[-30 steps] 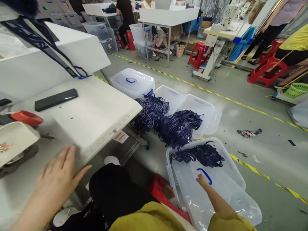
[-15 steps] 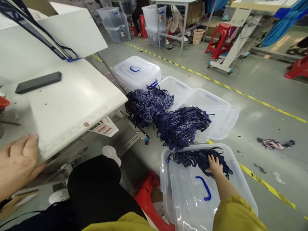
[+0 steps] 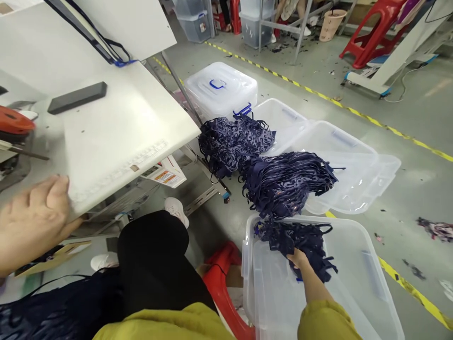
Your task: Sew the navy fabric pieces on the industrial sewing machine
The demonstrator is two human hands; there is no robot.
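Right hand [image 3: 298,259] on navy fabric bundle [image 3: 297,242], no legible writing.

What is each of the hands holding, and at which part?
The right hand grips the dark blue fabric bundle at its lower middle. The left hand holds nothing; it rests on the white table edge.

At the upper left of the frame I see a white worktable [image 3: 116,137] with a dark flat bar [image 3: 77,97] lying on it and a red object [image 3: 14,121] at its left edge. In the upper middle a lidded clear bin [image 3: 221,89] stands on the floor. Two heaps of navy fabric [image 3: 262,165] rest beside an open clear bin [image 3: 350,179]. A yellow floor stripe [image 3: 354,112] crosses the upper right, with a red stool [image 3: 371,33] beyond it.
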